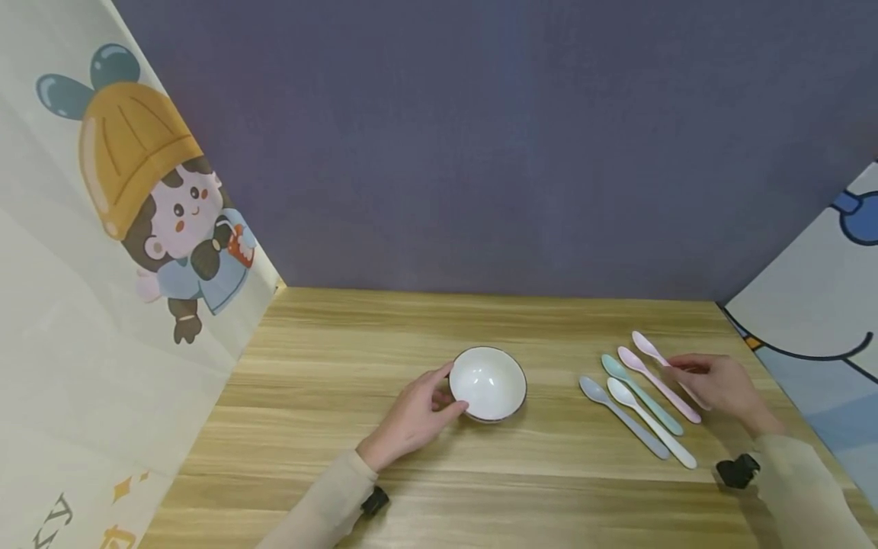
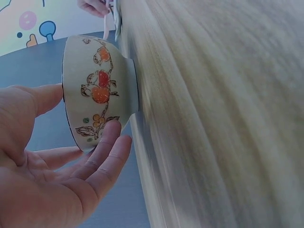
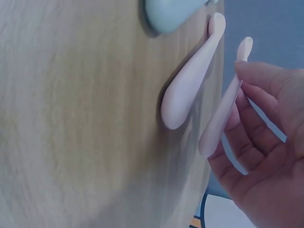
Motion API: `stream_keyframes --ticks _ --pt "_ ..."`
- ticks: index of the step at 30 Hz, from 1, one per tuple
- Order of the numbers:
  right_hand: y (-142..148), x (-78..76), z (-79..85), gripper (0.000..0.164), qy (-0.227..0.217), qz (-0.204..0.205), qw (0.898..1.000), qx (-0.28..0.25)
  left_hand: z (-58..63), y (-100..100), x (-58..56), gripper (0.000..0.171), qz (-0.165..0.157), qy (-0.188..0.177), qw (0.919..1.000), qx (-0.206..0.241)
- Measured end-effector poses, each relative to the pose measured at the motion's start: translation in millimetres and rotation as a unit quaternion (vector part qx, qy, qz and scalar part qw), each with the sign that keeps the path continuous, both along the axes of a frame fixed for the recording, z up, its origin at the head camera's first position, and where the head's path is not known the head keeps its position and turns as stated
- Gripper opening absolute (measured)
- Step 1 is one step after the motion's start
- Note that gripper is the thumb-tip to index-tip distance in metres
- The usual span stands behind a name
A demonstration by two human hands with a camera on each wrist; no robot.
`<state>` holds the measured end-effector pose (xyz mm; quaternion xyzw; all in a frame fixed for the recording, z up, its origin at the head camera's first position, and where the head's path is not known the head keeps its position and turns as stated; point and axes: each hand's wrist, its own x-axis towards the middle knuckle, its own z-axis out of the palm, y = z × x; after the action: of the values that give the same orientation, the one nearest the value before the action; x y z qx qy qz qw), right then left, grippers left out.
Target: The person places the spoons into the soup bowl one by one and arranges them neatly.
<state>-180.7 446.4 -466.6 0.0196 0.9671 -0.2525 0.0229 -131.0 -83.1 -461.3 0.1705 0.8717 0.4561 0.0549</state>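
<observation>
A white bowl (image 1: 488, 385) with a dark rim stands upright at the middle of the table. Its outer side carries painted orange and red fruit, as the left wrist view shows. My left hand (image 1: 414, 415) holds the bowl from its left, thumb and fingers at its rim and side. On the right, my right hand (image 1: 720, 385) pinches a pale pink spoon (image 3: 218, 121) by its handle, raised over the table. Beside it lies a second pink spoon (image 1: 658, 385). Left of that are a teal spoon (image 1: 641, 394), a white spoon (image 1: 648, 423) and a grey-blue spoon (image 1: 620, 417).
The wooden table (image 1: 329, 351) ends at a dark blue-grey wall panel (image 1: 480, 152). A panel with a cartoon figure (image 1: 185, 206) borders it on the left, and another printed panel (image 1: 816, 282) on the right. Black straps show near both wrists.
</observation>
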Motion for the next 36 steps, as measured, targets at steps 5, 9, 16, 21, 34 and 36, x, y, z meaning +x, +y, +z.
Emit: stream_keyframes --ticks 5,9,16,21,34,36 --pt "-6 -0.6 2.9 0.048 0.014 0.006 1.0 0.007 -0.7 -1 -1.1 0.072 0.001 0.001 1.0 -0.003" --pt "-13 0.4 6.9 0.048 0.015 0.01 1.0 0.007 -0.4 -2 -1.0 0.072 0.004 -0.002 1.0 -0.002" --pt "-22 2.2 11.7 0.046 0.021 0.024 0.999 0.004 -1.3 -2 -0.2 0.073 0.005 -0.002 1.0 -0.005" --pt "-29 4.2 15.1 0.044 0.021 0.038 0.999 0.006 -1.8 -2 0.2 0.073 0.006 -0.004 1.0 -0.005" --pt "-44 9.4 20.6 0.036 0.042 0.064 0.997 -0.002 -1.6 -1 0.1 0.072 0.002 -0.003 1.0 -0.001" --pt "-46 9.6 21.8 0.036 0.04 0.065 0.997 -0.005 -1.2 -1 0.0 0.072 0.002 -0.004 1.0 0.0"
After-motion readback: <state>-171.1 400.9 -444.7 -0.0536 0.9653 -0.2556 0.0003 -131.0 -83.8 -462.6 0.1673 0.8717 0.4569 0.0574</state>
